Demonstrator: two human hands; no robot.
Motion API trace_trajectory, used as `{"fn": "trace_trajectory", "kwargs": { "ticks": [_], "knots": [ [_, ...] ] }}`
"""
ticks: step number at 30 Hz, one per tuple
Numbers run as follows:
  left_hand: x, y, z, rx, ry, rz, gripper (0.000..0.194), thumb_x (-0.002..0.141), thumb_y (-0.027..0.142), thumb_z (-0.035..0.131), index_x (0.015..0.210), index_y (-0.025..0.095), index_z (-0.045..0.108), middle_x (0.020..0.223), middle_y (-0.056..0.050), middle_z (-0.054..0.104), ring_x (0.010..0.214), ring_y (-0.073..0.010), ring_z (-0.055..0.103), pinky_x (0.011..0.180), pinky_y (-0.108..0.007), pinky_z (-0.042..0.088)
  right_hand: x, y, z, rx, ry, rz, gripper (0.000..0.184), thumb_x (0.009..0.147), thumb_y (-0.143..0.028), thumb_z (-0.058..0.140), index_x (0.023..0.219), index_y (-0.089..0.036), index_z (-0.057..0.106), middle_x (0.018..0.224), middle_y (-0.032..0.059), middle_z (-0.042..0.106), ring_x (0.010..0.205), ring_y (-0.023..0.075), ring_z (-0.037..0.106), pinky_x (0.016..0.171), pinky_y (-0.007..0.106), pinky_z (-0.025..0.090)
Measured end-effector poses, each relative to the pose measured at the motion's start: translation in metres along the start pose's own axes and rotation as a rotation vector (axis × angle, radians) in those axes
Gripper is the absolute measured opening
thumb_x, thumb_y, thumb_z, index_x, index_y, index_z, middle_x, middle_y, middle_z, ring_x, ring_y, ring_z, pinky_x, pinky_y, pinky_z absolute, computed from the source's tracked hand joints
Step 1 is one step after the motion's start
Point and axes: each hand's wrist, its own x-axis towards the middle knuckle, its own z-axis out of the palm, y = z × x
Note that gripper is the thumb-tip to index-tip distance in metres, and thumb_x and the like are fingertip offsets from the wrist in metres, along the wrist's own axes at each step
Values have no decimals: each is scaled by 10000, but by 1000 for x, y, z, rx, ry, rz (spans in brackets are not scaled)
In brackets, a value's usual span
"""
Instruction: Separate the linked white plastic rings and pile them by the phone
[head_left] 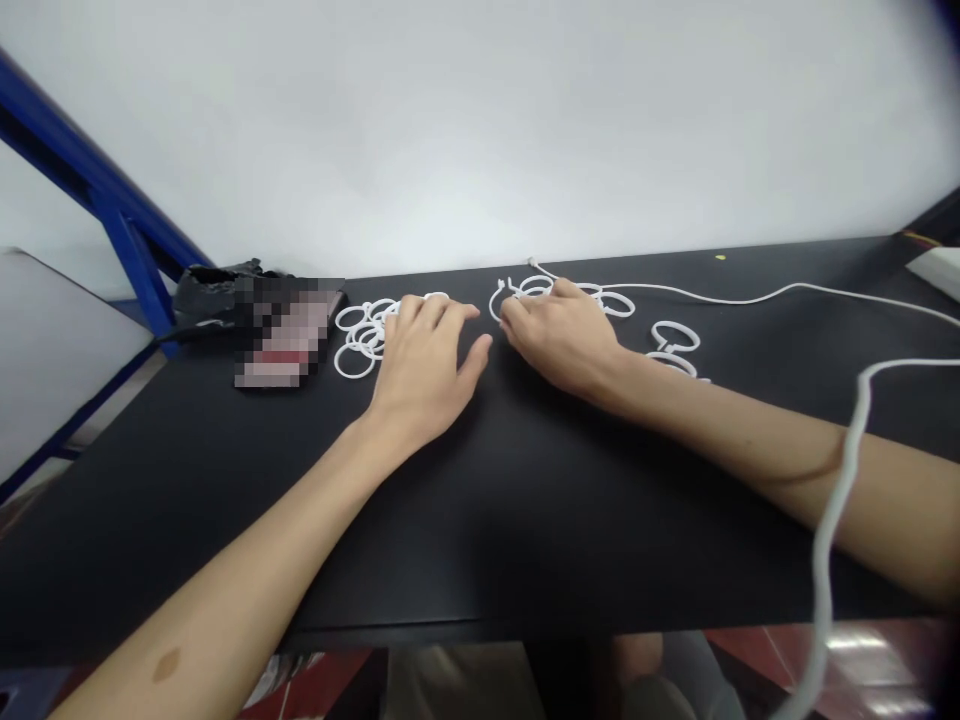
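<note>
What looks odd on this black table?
A small yellow speck near the back edge stands out against the smooth black tabletop. At the right hand, one thin white ring appears to gape open; I can't tell whether it's damaged.

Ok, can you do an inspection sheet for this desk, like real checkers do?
Surface: black table, yellow speck near the back.
Main things: left white rings, bunched; right white rings, partly hidden.
Clutter: pixelated item, crumpled black thing.
Hands: left hand, open, near left white rings; right hand by a gapped ring, grip unclear.
Cables: thin white cable along table; thick white cable crossing before right forearm.
Surroundings: pale wall, blue frame, red floor.
</note>
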Motion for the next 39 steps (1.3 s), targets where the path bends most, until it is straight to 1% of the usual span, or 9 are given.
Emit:
{"fn": "trace_trajectory", "kwargs": {
  "ticks": [5,8,12,14,18,23,29,35,39],
  "knots": [
    [-4,16,-2,-176,-94,-67,354,1012,411,349,978,185,619,990,-74,672,994,-279,516,958,-483,397,-37,-21,-18,177,74,68,300,999,-287,382,843,-171,610,650,37,682,530,153,555,630,306,357],
    [-7,21,-5,-458,-184,-108,416,1019,444,319,871,192,615,955,-57,676,981,-247,565,951,-435,428,-52,-24,-22,376,143,12,219,981,-294,438,872,-189,597,650,4,671,535,128,553,622,271,378],
    [-13,25,-8,-901,-311,-144,455,978,559,399,1175,200,597,1209,-71,641,1119,-229,589,989,-363,437,-58,-24,-29,702,173,50,109,936,-267,512,859,-200,549,691,-17,642,551,101,546,566,220,382],
    [-14,26,-9,-979,-331,-141,494,950,564,472,1301,222,533,1169,-55,653,1054,-209,618,934,-327,466,-58,-26,-32,824,142,98,66,923,-252,522,888,-200,544,701,-28,628,556,92,545,560,205,388],
    [-11,23,-12,-880,-267,-190,415,920,566,526,1148,228,602,913,-3,665,843,-170,622,771,-280,482,-56,-28,-32,903,72,83,54,925,-242,522,923,-195,548,730,-24,641,568,92,550,569,208,392],
    [-7,15,-11,-491,-209,-113,317,978,474,416,871,203,540,760,11,574,675,-150,527,647,-288,420,-55,-21,-26,888,48,146,79,924,-211,518,980,-190,569,791,-18,677,598,92,555,613,224,403],
    [-11,13,-6,-366,-298,-2,252,950,384,457,1103,189,496,926,-51,646,792,-210,611,673,-334,447,-55,-17,-27,925,59,186,284,942,-405,546,1103,-171,548,823,-3,672,607,98,556,609,236,408],
    [-13,16,-5,-336,-327,77,379,934,472,513,1199,200,513,1074,-67,639,911,-232,621,765,-364,480,-55,-16,-28,933,110,120,179,960,-350,541,914,-179,565,790,-8,676,622,91,563,629,224,416],
    [-13,14,-4,-291,-256,158,456,911,487,558,1259,194,520,1145,-79,634,1011,-251,596,869,-386,472,-54,-15,-27,877,146,168,139,952,-293,548,878,-178,574,790,-3,685,628,99,564,626,228,413]
  ]
}}
